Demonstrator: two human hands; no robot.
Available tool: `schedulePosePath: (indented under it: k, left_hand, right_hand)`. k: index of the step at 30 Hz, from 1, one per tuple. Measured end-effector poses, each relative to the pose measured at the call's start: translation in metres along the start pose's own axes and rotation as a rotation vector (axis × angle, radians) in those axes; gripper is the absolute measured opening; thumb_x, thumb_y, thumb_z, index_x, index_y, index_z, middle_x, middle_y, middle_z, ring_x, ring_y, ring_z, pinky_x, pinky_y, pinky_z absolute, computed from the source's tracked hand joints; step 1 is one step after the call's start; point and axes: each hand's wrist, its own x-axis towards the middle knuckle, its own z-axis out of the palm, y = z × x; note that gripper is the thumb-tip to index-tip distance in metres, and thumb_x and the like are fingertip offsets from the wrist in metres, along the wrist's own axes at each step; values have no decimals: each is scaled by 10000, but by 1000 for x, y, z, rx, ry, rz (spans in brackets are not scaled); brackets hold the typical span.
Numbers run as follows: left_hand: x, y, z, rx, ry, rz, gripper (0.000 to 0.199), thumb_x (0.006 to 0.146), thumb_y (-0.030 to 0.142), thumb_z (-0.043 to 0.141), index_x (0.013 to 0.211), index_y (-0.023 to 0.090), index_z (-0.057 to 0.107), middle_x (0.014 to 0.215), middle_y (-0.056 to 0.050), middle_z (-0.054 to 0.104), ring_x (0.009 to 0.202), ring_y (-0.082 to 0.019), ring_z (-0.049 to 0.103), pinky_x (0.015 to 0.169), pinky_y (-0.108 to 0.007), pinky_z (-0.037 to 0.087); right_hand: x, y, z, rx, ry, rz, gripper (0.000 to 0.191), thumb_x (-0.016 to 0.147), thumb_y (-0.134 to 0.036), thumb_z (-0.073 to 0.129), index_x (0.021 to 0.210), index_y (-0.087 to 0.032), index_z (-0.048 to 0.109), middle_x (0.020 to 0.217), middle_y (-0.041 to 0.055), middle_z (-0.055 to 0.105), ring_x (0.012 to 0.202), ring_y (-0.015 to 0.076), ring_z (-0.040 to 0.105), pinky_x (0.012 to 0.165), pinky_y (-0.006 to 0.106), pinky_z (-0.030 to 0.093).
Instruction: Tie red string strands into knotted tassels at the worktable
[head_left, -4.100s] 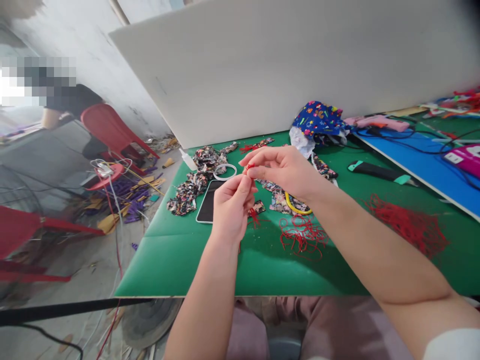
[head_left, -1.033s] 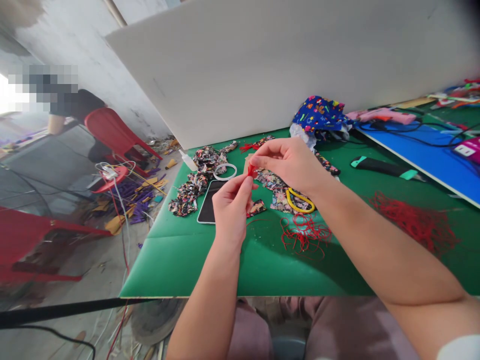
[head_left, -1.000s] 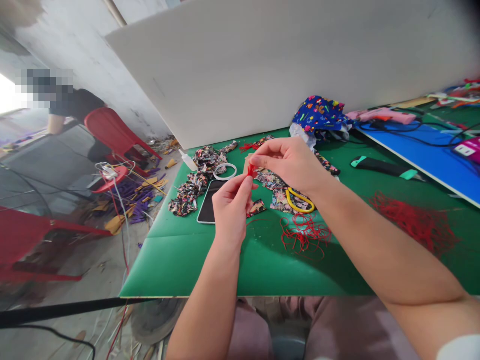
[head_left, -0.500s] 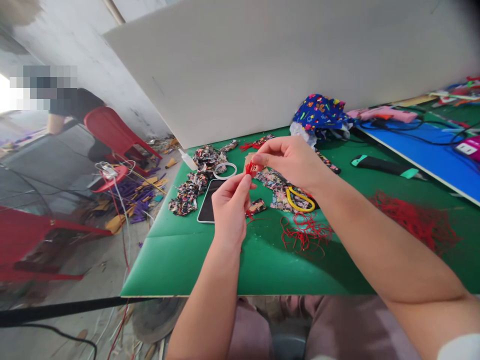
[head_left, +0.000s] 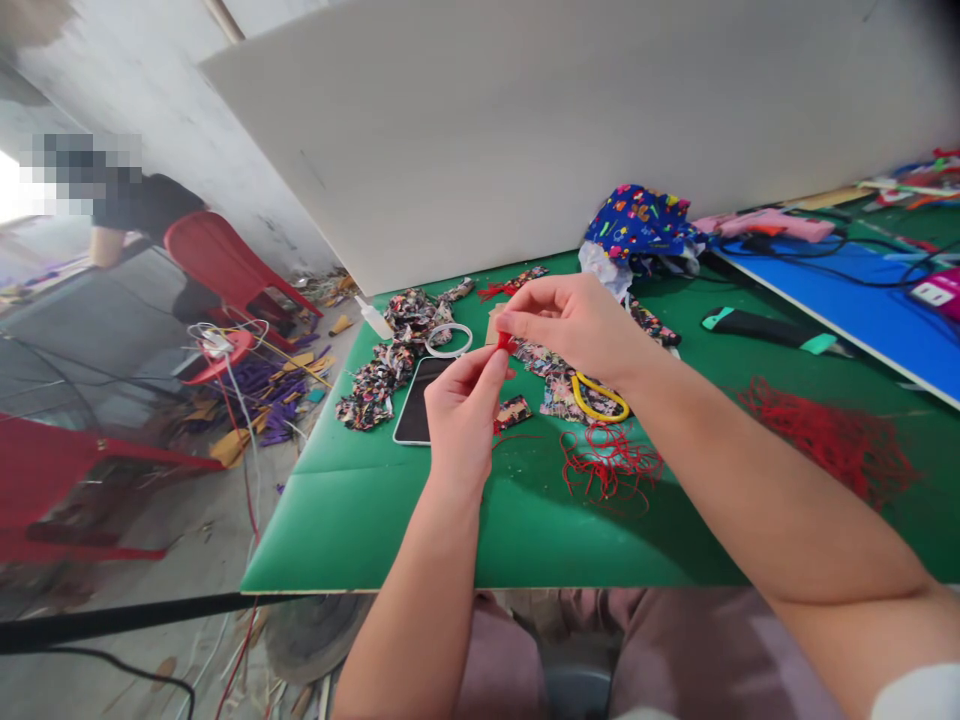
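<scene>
Over the green table (head_left: pixel 360 530), my left hand (head_left: pixel 463 405) is closed, thumb and fingertips pinching a small bunch of red threads (head_left: pixel 505 342). My right hand (head_left: pixel 577 325) meets it from the upper right, its thumb and index finger closed at the top of the same bunch. Fingers partly hide the threads. Just below my hands lies a short floral fabric piece (head_left: pixel 514 410) with red strands by it. Floral cloth and a yellow loop handle (head_left: pixel 600 398) are beneath my right wrist. Loose red threads (head_left: pixel 611 465) lie nearer the front edge.
Left of my hands are a phone (head_left: pixel 412 400), a white ring (head_left: pixel 450 341), gathered floral fabric (head_left: pixel 367 390) and a small white bottle (head_left: pixel 373 318). To the right lie a utility knife (head_left: pixel 772 330), a red thread pile (head_left: pixel 832 440) and a blue board (head_left: pixel 862 310). A person sits far left.
My right fingertips have shifted slightly left and down over the red threads, which now show less between the hands. My left hand stays almost in place.
</scene>
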Motion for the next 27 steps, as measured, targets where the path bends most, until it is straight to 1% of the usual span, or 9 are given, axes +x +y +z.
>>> schedulePosePath:
  k: [6, 11, 14, 18, 21, 25, 26, 27]
  left_hand:
    - [0, 0, -1, -19, -6, -7, 171, 730, 331, 682, 804, 179, 710, 604, 22, 587, 386, -6, 292, 362, -180, 186]
    - [1, -1, -1, -23, -6, -6, 186, 724, 341, 687, 803, 175, 711, 592, 24, 585, 377, -1, 286, 353, -172, 187]
    - [1, -1, 0, -26, -13, -13, 181, 724, 338, 689, 799, 174, 709, 597, 23, 587, 379, 0, 303, 352, -166, 201]
    - [0, -1, -1, -29, -16, -25, 176, 727, 327, 687, 803, 170, 708, 607, 20, 592, 378, 4, 315, 348, -160, 208]
    - [1, 0, 0, -62, -17, -39, 170, 723, 310, 688, 793, 157, 705, 597, 19, 585, 376, 7, 314, 342, -154, 199]
    - [2, 4, 0, -167, 8, -76, 166, 704, 277, 699, 788, 134, 704, 582, 21, 566, 384, 11, 297, 332, -138, 187]
    - [3, 5, -1, -202, 22, -80, 163, 700, 272, 701, 785, 134, 704, 584, 24, 561, 388, 12, 293, 330, -132, 185]
    - [4, 5, -1, -238, 36, -81, 161, 695, 272, 703, 782, 136, 704, 586, 26, 556, 391, 13, 291, 328, -127, 182]
  right_hand:
    - [0, -5, -3, 49, 32, 12, 307, 781, -454, 593, 756, -154, 654, 741, 31, 652, 719, 120, 582, 706, 278, 464]
    - [-1, -3, -1, 8, -6, 25, 238, 771, -371, 618, 731, -138, 650, 722, 32, 646, 695, 117, 581, 687, 277, 471]
    - [-1, 0, 0, 10, 36, 11, 188, 778, -325, 603, 720, -149, 632, 717, 21, 643, 685, 114, 580, 679, 283, 473]
    - [2, 4, 0, 31, 70, -17, 175, 785, -320, 593, 716, -161, 610, 736, 10, 644, 702, 111, 587, 697, 287, 468]
    - [3, 4, -1, 59, 69, -26, 208, 788, -354, 599, 722, -157, 617, 748, 12, 646, 722, 111, 591, 727, 288, 467]
    - [4, 5, -8, 70, 108, -5, 340, 790, -484, 567, 780, -162, 676, 769, 23, 661, 766, 119, 600, 738, 278, 464]
    - [4, 6, -10, 63, 87, 15, 351, 777, -499, 574, 803, -171, 695, 779, 24, 669, 785, 125, 607, 738, 275, 466]
    - [4, 7, -11, 51, 31, 46, 337, 753, -494, 606, 833, -183, 711, 795, 23, 681, 808, 133, 615, 739, 272, 469]
